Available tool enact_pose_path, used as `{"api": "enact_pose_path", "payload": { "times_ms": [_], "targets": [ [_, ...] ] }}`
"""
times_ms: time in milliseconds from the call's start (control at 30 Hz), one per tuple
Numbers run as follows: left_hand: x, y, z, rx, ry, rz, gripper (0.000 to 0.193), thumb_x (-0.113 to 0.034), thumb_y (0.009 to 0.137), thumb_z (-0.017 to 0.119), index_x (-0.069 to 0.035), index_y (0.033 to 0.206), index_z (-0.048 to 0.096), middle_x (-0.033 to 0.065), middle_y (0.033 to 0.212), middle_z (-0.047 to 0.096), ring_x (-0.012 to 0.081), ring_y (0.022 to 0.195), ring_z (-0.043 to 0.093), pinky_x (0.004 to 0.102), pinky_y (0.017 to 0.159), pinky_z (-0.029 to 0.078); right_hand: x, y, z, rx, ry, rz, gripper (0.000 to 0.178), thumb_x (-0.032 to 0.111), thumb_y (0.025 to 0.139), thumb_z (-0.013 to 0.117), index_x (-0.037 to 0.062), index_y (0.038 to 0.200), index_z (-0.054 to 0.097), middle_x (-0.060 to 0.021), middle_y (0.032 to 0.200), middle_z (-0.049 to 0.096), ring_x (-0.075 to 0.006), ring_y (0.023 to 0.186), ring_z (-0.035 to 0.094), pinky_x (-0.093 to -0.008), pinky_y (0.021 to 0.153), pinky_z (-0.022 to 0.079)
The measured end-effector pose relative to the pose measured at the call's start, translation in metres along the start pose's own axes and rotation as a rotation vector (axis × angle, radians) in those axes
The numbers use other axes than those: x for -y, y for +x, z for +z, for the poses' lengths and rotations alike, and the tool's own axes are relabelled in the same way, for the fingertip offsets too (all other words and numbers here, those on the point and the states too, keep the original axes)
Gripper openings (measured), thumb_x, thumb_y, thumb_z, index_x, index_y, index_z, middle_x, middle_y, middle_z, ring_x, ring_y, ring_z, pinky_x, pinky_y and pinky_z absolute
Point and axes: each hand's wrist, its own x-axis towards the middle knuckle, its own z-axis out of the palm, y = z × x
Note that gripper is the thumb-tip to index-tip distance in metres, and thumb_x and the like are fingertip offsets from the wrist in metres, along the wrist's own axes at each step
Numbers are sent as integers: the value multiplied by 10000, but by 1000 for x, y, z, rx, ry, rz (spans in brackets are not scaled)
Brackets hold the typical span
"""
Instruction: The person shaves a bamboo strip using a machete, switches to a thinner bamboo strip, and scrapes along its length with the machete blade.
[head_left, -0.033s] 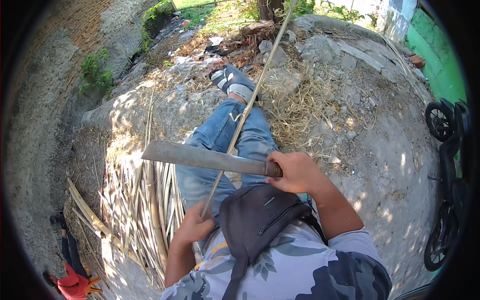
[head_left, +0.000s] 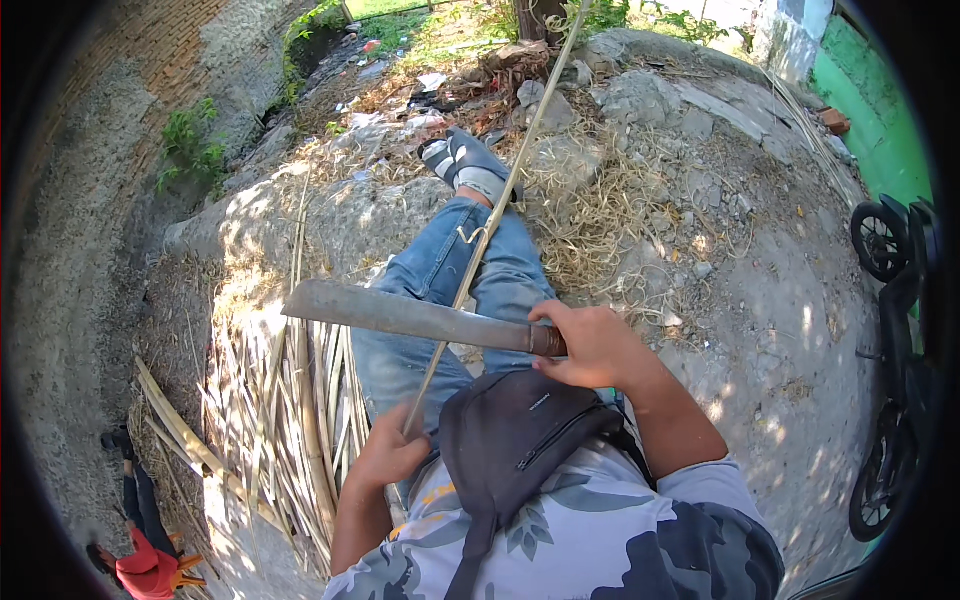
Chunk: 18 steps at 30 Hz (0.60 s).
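A long, thin bamboo strip [head_left: 525,150] slants from the top of the view down across my legs. Its near end is in my left hand [head_left: 392,452], whose fingers are closed round it beside my left thigh. My right hand [head_left: 592,345] grips the brown handle of a machete [head_left: 400,314]. The broad grey blade points left and lies across the strip above my thighs, covering a short stretch of it. A small pale curl of shaving [head_left: 472,235] clings to the strip just beyond the blade.
A heap of split bamboo strips [head_left: 285,420] lies to my left. Pale shavings [head_left: 590,230] litter the ground past my legs on the right. A black bag [head_left: 515,425] rests on my front. A motorbike [head_left: 895,340] stands far right; a person in red [head_left: 150,565] is lower left.
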Motion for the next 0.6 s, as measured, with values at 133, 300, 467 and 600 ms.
{"api": "enact_pose_path", "payload": {
  "times_ms": [133,300,467,600],
  "targets": [
    [4,0,-1,-15,-64,-38,206,-16,762,656,-98,817,475,-55,746,419,61,681,383,270,572,335,-11,-6,9,-30,-36,-50,475,166,698,772,106,1131,586,-153,789,684,-388,722,679,-488,677,536],
    [12,6,-3,-6,35,-9,199,-21,770,663,-93,826,486,-49,751,442,67,691,408,273,576,350,-9,-7,6,-271,-154,-232,341,158,702,765,88,1013,645,-104,737,663,-340,727,672,-459,734,525],
    [11,6,-3,-17,20,-35,195,-25,773,664,-91,836,492,-46,752,448,67,698,415,273,579,360,4,-4,-9,-389,-408,-303,333,227,691,810,111,966,661,-53,678,616,-271,663,636,-385,762,491],
    [18,6,-6,-8,49,-12,202,-27,773,667,-93,846,491,-49,755,450,65,699,418,270,579,360,0,-8,-9,-308,-413,-268,359,373,741,817,115,937,661,-43,672,609,-254,633,625,-384,732,473]
  ]
}}
